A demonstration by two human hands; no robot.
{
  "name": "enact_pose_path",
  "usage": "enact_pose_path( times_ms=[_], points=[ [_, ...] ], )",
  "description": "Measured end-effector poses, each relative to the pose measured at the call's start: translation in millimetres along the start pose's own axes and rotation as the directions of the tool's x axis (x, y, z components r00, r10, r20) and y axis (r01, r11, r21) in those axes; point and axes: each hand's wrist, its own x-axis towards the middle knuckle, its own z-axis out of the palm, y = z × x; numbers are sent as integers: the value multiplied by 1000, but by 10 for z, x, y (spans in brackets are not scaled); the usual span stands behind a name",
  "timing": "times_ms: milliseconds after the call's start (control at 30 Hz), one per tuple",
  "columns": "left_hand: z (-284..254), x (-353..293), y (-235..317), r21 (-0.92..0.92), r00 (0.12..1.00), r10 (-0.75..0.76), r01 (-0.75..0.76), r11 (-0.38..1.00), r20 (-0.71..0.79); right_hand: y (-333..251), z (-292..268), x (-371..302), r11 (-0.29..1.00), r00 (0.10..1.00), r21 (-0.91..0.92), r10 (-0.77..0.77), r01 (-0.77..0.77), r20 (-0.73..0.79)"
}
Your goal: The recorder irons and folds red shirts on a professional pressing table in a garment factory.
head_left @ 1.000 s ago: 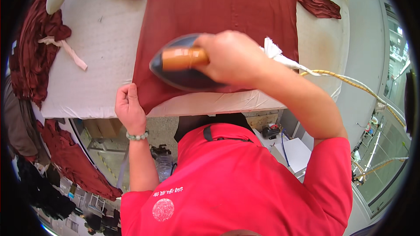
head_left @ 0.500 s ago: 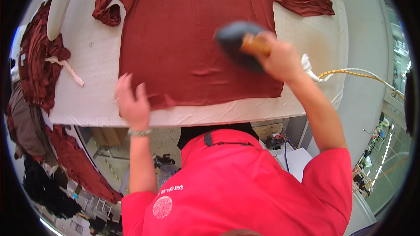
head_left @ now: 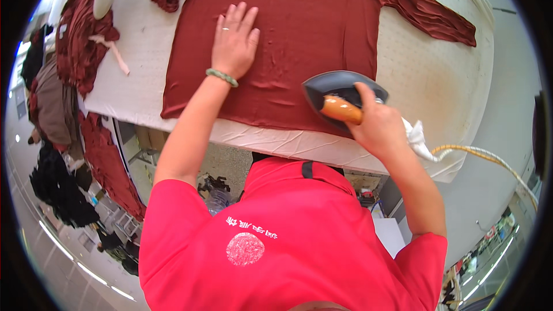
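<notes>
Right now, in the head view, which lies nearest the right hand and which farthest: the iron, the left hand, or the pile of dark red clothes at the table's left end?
1. Iron: its orange handle is in the right hand's grip, at the shirt's near hem.
2. Left hand: flat on the shirt, further left.
3. Pile of dark red clothes: far left end of the table.

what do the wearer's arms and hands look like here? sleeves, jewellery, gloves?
Both hands are bare, no gloves. The left hand has a thin silver-coloured ring on one finger and a pale green beaded bracelet at the wrist. The right hand shows no ring or band that I can make out. Forearms are uncovered; the bright red short-sleeved shirt ends above the elbows, with a white round print on it.
</notes>
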Motion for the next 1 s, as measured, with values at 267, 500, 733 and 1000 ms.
enact_pose_path(
  times_ms=[267,500,733,1000],
  points=[
    [-50,434,-1176,59,997,17,-12,998,-78,-241,-307,1175,1000,963,-18,-24,20,-269],
    [-265,603,-821,-69,994,23,-31,997,-108,446,-657,1134,966,811,232,225,-113,-540],
    [-68,1475,647,-628,885,466,-353,694,18,1779,-356,336,746,590,349,664,-567,-460],
    [635,2585,1763,-411,400,858,-757,508,323,1268,202,-310,898,425,193,365,-396,-828]
  ],
)
